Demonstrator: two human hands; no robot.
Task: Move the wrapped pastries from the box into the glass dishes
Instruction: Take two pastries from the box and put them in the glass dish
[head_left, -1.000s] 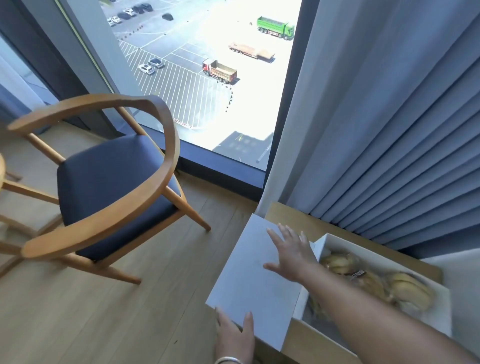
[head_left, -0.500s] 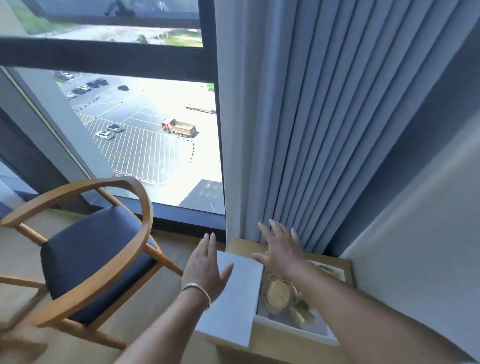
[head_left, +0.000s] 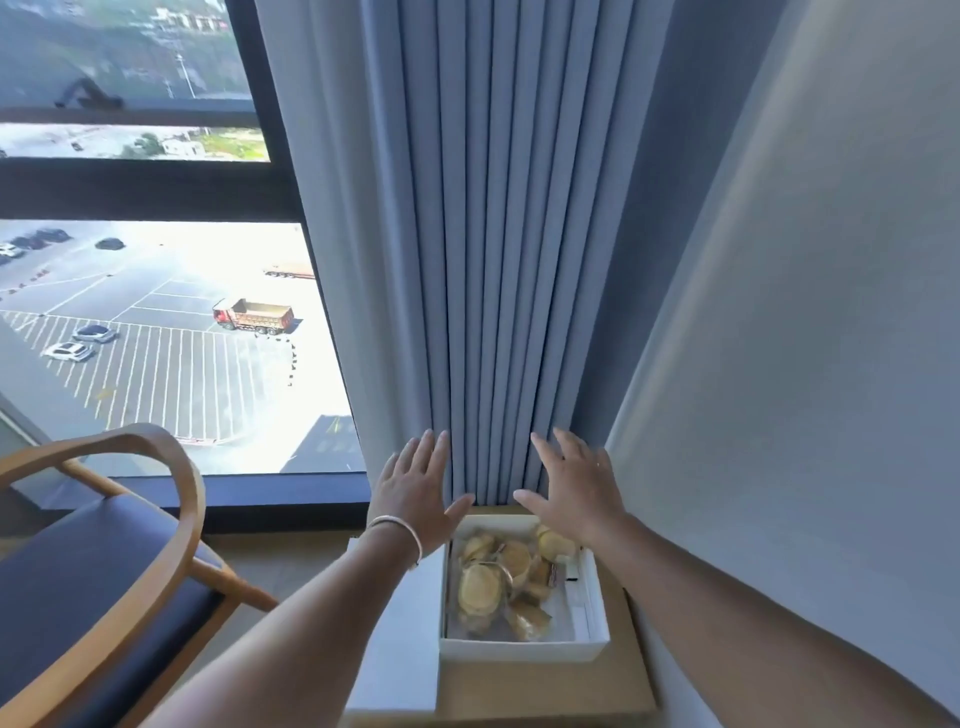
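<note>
Daylight from a tall window (head_left: 156, 332) falls across a corner where a small wooden side table (head_left: 631, 675) stands against blue curtains (head_left: 493, 260) and a pale wall (head_left: 831, 364). At far left sits a wooden chair (head_left: 104, 561) with a dark seat, well apart from the work. Just left of the box lies its white lid (head_left: 400, 639), flat on the table, probably set aside so the contents stay reachable. The left hand (head_left: 415, 493), with a bracelet on the wrist, hovers above the lid's far end, fingers straight and slightly spread, holding nothing. The open white box (head_left: 524, 647) holds the wrapped pastries (head_left: 504, 577) in a loose heap. The right hand (head_left: 576, 488) hangs over the box's far edge, fingers apart and empty. No glass dishes are in view, so the transfer seems not yet begun; the curtain folds crowd the box's far side.
</note>
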